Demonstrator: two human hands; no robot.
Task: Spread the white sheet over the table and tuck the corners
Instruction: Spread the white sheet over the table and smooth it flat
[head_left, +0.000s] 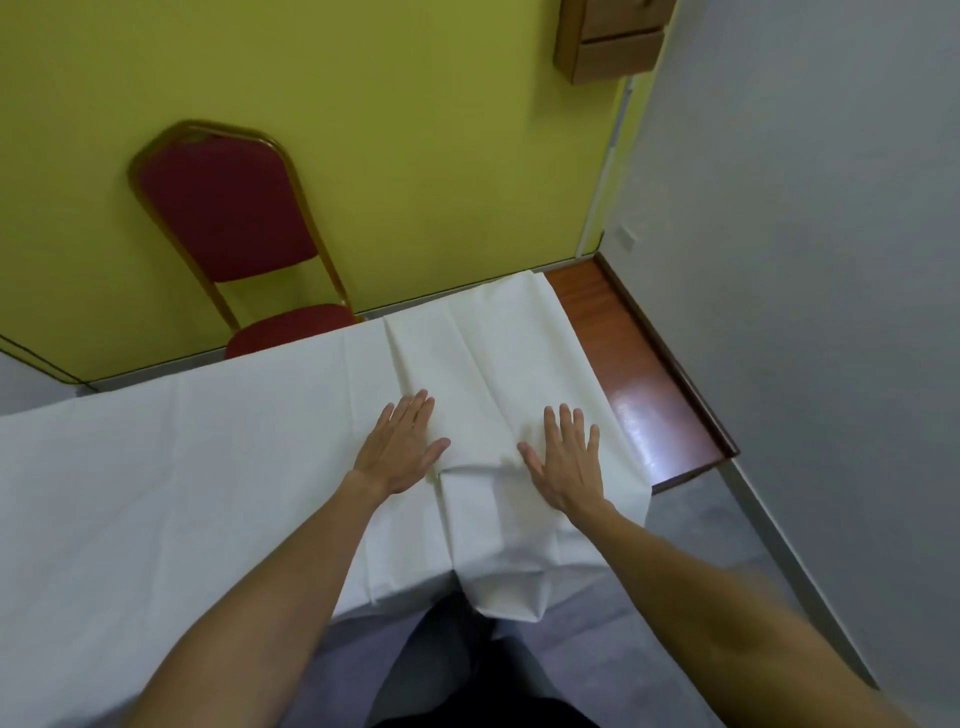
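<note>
The white sheet (208, 467) covers most of the table, from the left edge of the view to near its right end. A strip of bare reddish-brown table (639, 374) shows at the right end. A folded, creased part of the sheet lies under both hands, and a folded flap hangs over the near edge. My left hand (402, 447) lies flat on the sheet with fingers straight. My right hand (566, 460) lies flat beside it, fingers spread, about a hand's width to the right.
A red chair with a gold frame (228, 228) stands behind the table against the yellow-green wall (415, 130). A grey wall (805, 260) runs close along the table's right end. A wooden box (608, 47) hangs high on the wall.
</note>
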